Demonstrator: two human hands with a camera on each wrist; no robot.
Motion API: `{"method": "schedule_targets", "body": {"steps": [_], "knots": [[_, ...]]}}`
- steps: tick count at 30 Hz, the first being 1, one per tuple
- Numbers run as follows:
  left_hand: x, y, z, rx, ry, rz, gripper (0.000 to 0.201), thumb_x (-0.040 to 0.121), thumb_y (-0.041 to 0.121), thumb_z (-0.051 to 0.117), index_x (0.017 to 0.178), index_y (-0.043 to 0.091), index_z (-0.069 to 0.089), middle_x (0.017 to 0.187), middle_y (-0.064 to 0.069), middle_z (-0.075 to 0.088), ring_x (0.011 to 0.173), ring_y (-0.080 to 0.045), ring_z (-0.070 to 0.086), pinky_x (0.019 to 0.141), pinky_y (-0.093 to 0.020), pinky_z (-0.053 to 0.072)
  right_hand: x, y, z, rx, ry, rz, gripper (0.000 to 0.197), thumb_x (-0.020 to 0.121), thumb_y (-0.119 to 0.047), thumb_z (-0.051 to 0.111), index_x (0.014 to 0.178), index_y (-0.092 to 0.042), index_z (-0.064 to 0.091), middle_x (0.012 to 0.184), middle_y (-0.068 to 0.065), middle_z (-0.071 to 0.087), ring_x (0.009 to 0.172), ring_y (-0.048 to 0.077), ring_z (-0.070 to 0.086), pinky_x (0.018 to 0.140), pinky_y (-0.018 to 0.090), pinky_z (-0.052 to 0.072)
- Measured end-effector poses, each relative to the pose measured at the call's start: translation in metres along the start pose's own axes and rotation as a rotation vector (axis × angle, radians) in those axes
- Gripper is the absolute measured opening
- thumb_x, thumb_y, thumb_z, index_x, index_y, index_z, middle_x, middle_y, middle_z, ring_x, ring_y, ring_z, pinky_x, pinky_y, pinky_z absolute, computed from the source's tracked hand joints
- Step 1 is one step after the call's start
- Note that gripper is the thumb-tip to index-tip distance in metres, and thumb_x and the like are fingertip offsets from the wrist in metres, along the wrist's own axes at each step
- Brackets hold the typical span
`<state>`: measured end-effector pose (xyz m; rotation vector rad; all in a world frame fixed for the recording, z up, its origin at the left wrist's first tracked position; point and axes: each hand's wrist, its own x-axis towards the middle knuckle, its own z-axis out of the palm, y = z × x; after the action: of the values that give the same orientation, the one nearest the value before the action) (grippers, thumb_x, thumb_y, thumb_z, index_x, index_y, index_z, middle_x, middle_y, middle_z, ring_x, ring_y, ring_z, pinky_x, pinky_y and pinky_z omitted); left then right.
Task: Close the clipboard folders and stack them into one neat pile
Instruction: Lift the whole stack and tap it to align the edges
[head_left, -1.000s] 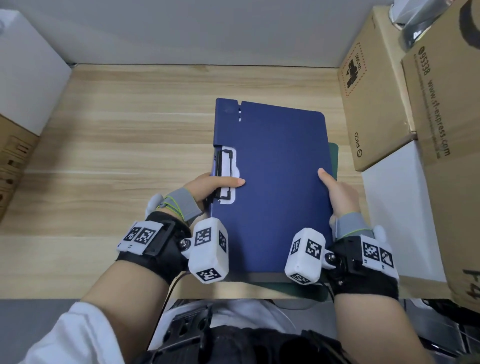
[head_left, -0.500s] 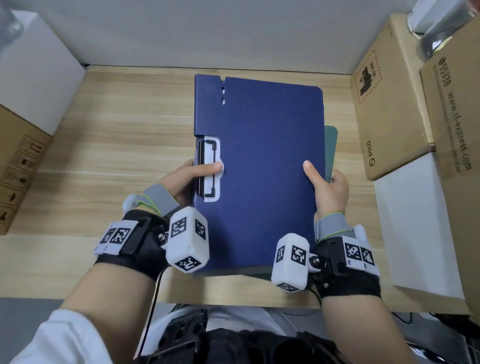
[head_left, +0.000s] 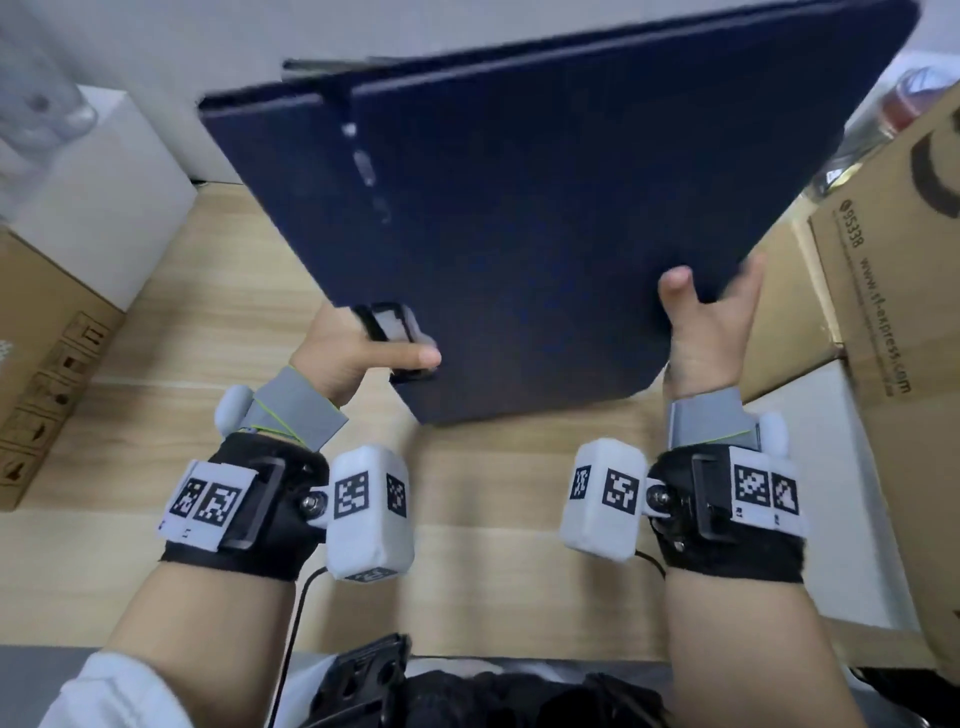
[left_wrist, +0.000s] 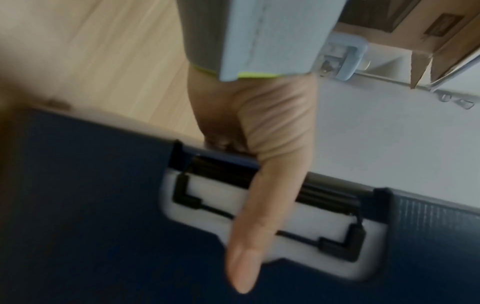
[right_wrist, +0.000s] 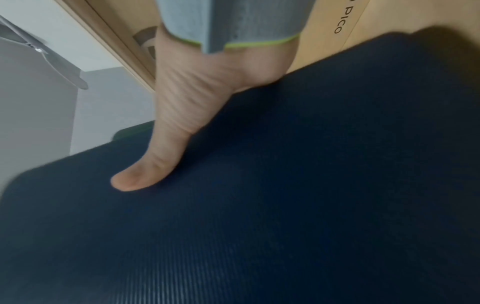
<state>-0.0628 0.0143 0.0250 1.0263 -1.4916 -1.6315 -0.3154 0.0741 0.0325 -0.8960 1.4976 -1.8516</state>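
Navy clipboard folder (head_left: 545, 208) seen from the head view raised off the wooden tabletop (head_left: 182, 312) and tilted, closed, gripped at its clip edge by the left hand (head_left: 353, 353) and at the opposite edge by the right hand (head_left: 711, 332), cardboard boxes (head_left: 883, 338) to the right. Left wrist view: thumb laid across the white clip plate (left_wrist: 272, 222), remaining fingers hidden behind the folder, grip closed around that edge. Right wrist view: thumb pressed flat on the ribbed cover (right_wrist: 285, 205), fingers under it out of sight, a green edge (right_wrist: 132, 127) just behind the folder, blurred.
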Motion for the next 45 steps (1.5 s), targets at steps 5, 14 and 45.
{"method": "schedule_targets", "body": {"steps": [5, 14, 45], "knots": [[0.000, -0.008, -0.009, 0.122, -0.051, -0.029, 0.041, 0.032, 0.008, 0.083, 0.066, 0.005, 0.060, 0.052, 0.006, 0.069, 0.051, -0.003, 0.063, 0.052, -0.023, 0.054, -0.006, 0.016, -0.007, -0.007, -0.089, -0.018, 0.099, 0.039, -0.067, 0.080, 0.114, -0.020, 0.036, 0.114, -0.007, 0.050, 0.100, -0.012, 0.057, 0.092, 0.017, 0.046], [0.011, 0.005, -0.020, -0.004, -0.205, 0.004, 0.093, 0.024, 0.050, 0.089, 0.102, 0.017, 0.053, 0.087, 0.023, 0.074, 0.088, 0.007, 0.067, 0.074, -0.009, 0.051, 0.013, 0.021, -0.010, -0.037, -0.200, 0.009, 0.109, 0.033, -0.064, 0.084, 0.122, -0.023, 0.035, 0.121, -0.004, 0.052, 0.115, 0.008, 0.054, 0.102, 0.028, 0.045], [0.005, -0.013, 0.017, 0.197, -0.162, -0.216, 0.032, 0.059, -0.025, 0.070, 0.052, 0.004, 0.059, 0.049, 0.002, 0.056, 0.048, 0.004, 0.057, 0.057, -0.003, 0.046, 0.002, 0.045, -0.025, -0.007, -0.087, 0.059, 0.085, 0.028, -0.025, 0.088, 0.105, -0.027, 0.051, 0.094, -0.021, 0.070, 0.097, -0.003, 0.063, 0.092, 0.024, 0.051]]}}
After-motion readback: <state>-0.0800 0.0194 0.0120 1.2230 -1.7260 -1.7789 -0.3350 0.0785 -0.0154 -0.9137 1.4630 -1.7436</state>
